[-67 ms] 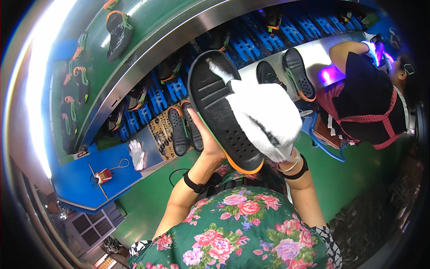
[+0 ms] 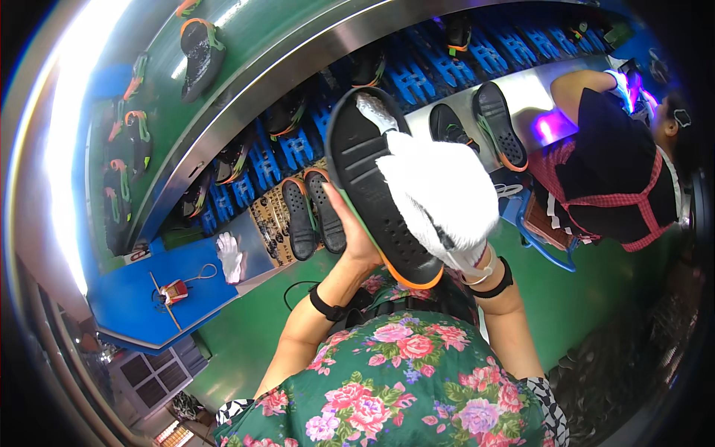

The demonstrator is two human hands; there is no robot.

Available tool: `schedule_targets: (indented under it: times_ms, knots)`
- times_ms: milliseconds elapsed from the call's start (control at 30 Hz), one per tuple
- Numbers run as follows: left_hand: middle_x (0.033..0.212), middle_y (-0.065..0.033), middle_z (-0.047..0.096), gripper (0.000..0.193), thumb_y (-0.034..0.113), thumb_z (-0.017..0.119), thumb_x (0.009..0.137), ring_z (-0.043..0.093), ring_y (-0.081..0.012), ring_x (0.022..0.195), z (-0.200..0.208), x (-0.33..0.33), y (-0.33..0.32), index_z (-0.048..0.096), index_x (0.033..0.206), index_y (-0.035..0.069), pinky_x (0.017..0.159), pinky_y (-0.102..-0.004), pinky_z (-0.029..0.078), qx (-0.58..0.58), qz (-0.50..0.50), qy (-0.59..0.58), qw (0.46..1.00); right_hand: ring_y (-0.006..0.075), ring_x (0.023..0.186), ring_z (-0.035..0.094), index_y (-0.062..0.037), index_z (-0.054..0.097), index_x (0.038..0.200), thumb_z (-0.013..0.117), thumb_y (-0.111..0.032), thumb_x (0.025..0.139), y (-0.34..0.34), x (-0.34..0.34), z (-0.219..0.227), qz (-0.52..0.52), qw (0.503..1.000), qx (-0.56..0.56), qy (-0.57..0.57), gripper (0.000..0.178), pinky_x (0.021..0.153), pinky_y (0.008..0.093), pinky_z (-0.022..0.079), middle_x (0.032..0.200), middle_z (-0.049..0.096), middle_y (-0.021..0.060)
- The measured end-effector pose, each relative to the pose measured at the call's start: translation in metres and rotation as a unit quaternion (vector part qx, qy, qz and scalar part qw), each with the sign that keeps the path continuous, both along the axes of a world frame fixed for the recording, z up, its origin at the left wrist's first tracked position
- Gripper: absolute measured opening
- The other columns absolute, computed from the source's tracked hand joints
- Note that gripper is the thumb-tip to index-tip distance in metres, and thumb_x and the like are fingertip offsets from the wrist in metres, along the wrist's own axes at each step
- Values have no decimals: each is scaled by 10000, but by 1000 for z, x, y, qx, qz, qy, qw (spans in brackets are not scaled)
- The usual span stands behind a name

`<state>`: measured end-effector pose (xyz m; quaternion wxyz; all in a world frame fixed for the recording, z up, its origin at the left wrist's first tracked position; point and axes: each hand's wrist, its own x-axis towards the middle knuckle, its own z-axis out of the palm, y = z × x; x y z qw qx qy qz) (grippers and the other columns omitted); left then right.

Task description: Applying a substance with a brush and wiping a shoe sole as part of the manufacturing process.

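My bare left hand point(image 2: 360, 240) grips a black shoe sole point(image 2: 363, 179) by its left side. The sole is tilted, with the orange-rimmed, perforated end toward me and the grooved end away; a green strip shows along its side. In a white glove, my right hand point(image 2: 443, 194) is closed over the sole. From the glove sticks a brush point(image 2: 376, 113) with a pale, wet-looking tip, resting on the grooved end near its rim. Its handle is mostly hidden by the glove. Wet sheen shows on parts of the sole.
Behind stand blue racks point(image 2: 406, 78) holding shoes under a metal-edged green conveyor point(image 2: 246, 45). Two soles point(image 2: 299, 220) lie on taped cardboard at left, beside a white glove point(image 2: 229, 257) and a blue table point(image 2: 134, 283). More soles point(image 2: 500, 123) lie right, near a co-worker point(image 2: 611, 156).
The sole has shifted slightly to the right in my left hand's grip. The brush tip has moved closer to the rim of the grooved end and looks more spread.
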<state>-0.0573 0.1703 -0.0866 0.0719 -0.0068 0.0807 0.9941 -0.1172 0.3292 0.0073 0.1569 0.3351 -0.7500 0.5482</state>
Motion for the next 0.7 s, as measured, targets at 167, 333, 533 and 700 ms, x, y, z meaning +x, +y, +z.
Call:
schedule_targets:
  times_ms: [167,333,533,700]
  knots:
    - [1468,-112,531,1100,925,182,863,537,-275,1314,-4,0,8,416,1521,75,1151,-424,391,-289,-56,-200,935,253,976,711,2,750,1062,712,-6,833,-11,3,-12,25,1000,12,-13,232,866,375,549,1098,744,146]
    - [1532,-56,475,921,823,204,953,495,-243,1359,-18,-4,6,339,1580,161,1163,-432,383,-304,45,-97,947,263,1012,711,-1,748,1102,703,-26,852,5,-6,-1,15,1000,3,11,256,894,388,549,1140,744,151]
    - [1388,-97,569,947,856,260,922,554,-263,1276,-60,5,-6,449,1490,122,1129,-443,420,-204,17,-136,969,321,1095,679,-29,724,1211,681,-47,824,-11,5,-16,38,997,9,-62,390,922,408,541,1224,717,151]
    - [1320,-130,581,896,812,322,936,584,-266,1211,-45,-16,-4,497,1419,78,1117,-422,427,-55,-9,10,998,314,1076,682,-27,726,1205,681,-41,820,7,-7,-10,26,1000,-16,3,388,906,399,548,1209,721,148]
